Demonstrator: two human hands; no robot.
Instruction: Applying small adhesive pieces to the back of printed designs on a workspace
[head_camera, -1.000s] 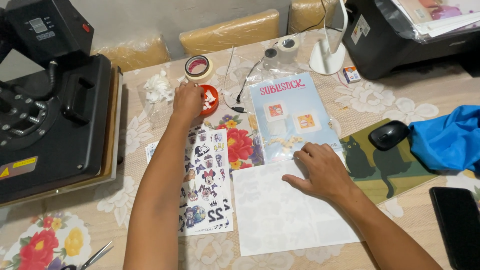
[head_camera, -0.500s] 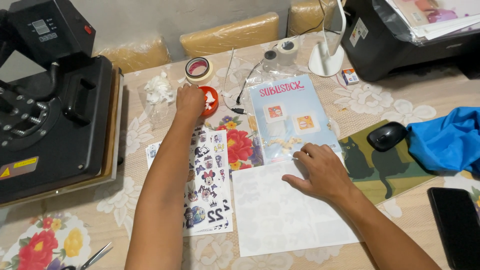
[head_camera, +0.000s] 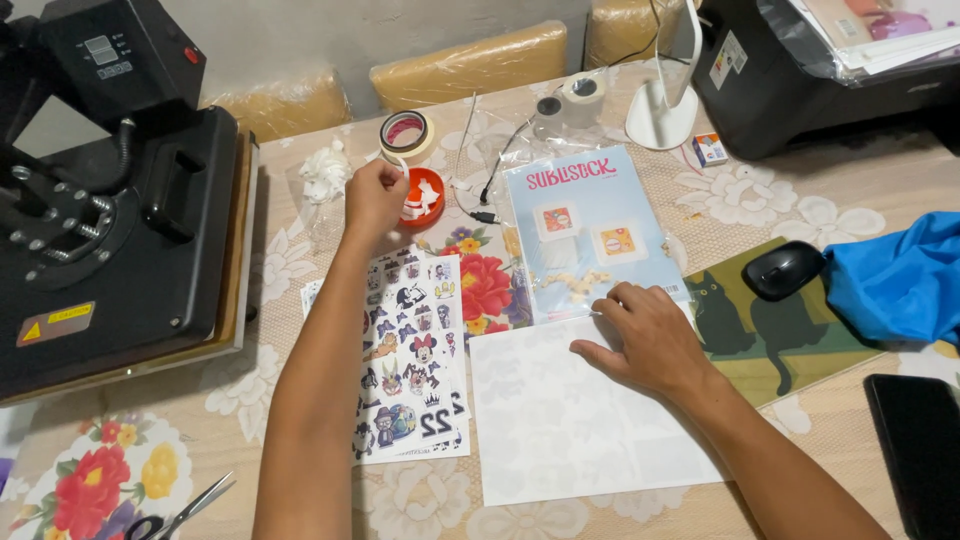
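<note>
Vs. earlier frame: left hand (head_camera: 375, 197) sits slightly nearer the tape roll (head_camera: 406, 131); right hand (head_camera: 645, 338) unchanged. Left arm extended fwd, fingers curled, pinching a strip end of tape, roll just beyond fingertips. Red tape dispenser (head_camera: 421, 197) touching/just right of that hand; sticker sheet (head_camera: 412, 352) lies below the wrist, under the forearm. Right hand flat, palm down, fingers spread, gripping nothing, pressing the white sheet (head_camera: 580, 420) at its top edge; blue paper pack (head_camera: 590, 230) just beyond its fingertips; mouse (head_camera: 783, 270) to its right
</note>
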